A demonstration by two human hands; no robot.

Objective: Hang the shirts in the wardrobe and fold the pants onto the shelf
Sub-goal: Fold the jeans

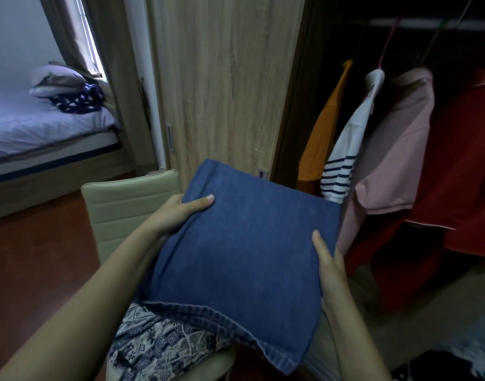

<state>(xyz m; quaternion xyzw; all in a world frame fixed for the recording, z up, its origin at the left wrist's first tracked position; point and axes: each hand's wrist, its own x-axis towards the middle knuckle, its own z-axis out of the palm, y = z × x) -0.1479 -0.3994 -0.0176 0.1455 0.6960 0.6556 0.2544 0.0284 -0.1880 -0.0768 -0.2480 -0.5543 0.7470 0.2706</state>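
The folded denim pants (241,243) are held between both hands, above a chair (126,204) where a patterned garment (159,342) lies. The left hand (181,213) grips their left edge and the right hand (329,268) their right edge, thumbs on top. The open wardrobe (332,37) with hanging shirts (395,149) stands just beyond.

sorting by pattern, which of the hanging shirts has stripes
The white shirt, hanging between the orange shirt and the pink shirt. Only it has navy stripes; those and the red shirt look plain.
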